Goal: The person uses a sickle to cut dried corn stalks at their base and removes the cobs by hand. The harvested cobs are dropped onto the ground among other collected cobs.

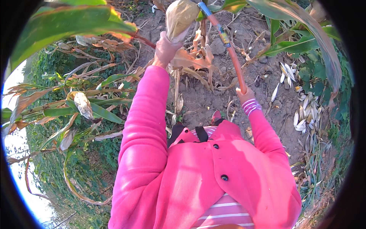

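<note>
My left hand (168,49) is closed around the base of a corn ear (181,18) in its dry, pale husk, at the top middle. In my right hand (245,95) is the lower end of a hand tool's red-orange handle (236,60). A colourful band wraps the handle partway up. The tool's blue-grey upper end (204,9) reaches the right side of the ear. Any blade or head beyond that is hidden or out of view. Just below the ear, a dry brown corn leaf (191,60) hangs near my left hand.
Corn stalks with husked ears (83,104) lean at the left. Green corn leaves (74,21) arch across the top left, and another long leaf (317,37) hangs top right. Picked ears in pale husks (307,111) lie heaped on bare soil (200,106) at the right.
</note>
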`<action>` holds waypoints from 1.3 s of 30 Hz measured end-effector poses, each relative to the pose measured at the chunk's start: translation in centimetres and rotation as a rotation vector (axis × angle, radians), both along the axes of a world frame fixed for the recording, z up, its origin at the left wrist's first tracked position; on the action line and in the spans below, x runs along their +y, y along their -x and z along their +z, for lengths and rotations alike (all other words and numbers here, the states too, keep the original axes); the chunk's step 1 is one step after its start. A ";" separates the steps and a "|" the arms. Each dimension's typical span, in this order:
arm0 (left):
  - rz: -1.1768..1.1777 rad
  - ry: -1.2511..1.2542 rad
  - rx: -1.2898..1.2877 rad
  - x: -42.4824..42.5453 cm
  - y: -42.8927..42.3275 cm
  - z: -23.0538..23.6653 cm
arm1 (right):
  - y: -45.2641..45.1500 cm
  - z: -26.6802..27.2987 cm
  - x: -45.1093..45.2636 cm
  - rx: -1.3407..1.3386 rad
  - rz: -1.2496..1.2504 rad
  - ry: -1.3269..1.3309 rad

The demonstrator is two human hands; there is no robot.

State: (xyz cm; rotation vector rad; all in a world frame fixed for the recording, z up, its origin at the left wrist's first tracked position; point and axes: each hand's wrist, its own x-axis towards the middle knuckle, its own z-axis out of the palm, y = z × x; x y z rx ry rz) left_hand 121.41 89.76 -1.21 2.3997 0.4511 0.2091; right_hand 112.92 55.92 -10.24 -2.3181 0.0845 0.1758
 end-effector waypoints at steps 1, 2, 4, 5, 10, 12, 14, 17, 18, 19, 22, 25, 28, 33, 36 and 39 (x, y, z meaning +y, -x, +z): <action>-0.023 -0.027 0.005 -0.2 0.6 0.3 | 0.7 -1.0 -0.4 0.027 0.002 0.037; -0.009 0.024 0.005 -0.4 1.5 0.6 | 1.4 -1.6 -1.2 -0.017 0.038 0.004; 0.023 0.011 -0.010 -0.6 2.9 1.3 | 2.0 -2.2 -2.4 0.063 0.054 -0.138; 0.020 0.023 -0.026 -0.6 3.5 1.6 | 2.1 -2.1 -2.9 0.086 0.033 -0.184; 0.084 0.104 -0.080 0.3 4.7 2.3 | 2.4 0.6 -2.3 0.125 0.082 -0.174; 0.106 0.058 -0.059 0.4 4.5 1.9 | 3.4 1.8 -1.3 0.170 0.078 -0.158; 0.147 -0.005 -0.060 0.2 4.1 1.4 | 4.1 2.6 0.2 0.330 0.004 -0.101; 0.096 0.214 -0.134 -0.9 4.0 0.9 | 3.7 3.8 1.9 0.066 0.034 -0.071; 0.043 0.388 -0.156 -1.5 4.1 0.8 | 3.1 4.4 2.0 -0.120 -0.044 0.107; -0.013 0.562 -0.179 -2.0 4.1 0.7 | 2.8 5.0 2.1 -0.141 -0.066 0.028; -0.055 1.190 0.032 -4.3 6.3 -0.4 | 2.4 6.5 1.4 -0.174 -0.101 -0.097; 0.037 1.307 0.158 -6.0 9.2 -2.8 | 2.2 5.7 -0.2 -0.341 0.004 -0.270; 0.130 1.226 0.132 -6.6 12.8 -6.6 | 1.3 0.9 -2.4 -0.168 0.036 -0.073; 0.237 1.029 0.163 -6.3 21.5 -13.3 | 8.6 -12.7 -12.0 0.999 -0.096 -0.014; 0.465 1.013 0.426 -8.2 25.8 -16.8 | 14.5 -19.3 -21.8 0.945 0.099 0.184; 0.454 0.939 0.520 -11.3 25.6 -19.0 | 17.5 -24.7 -30.0 0.829 0.340 0.272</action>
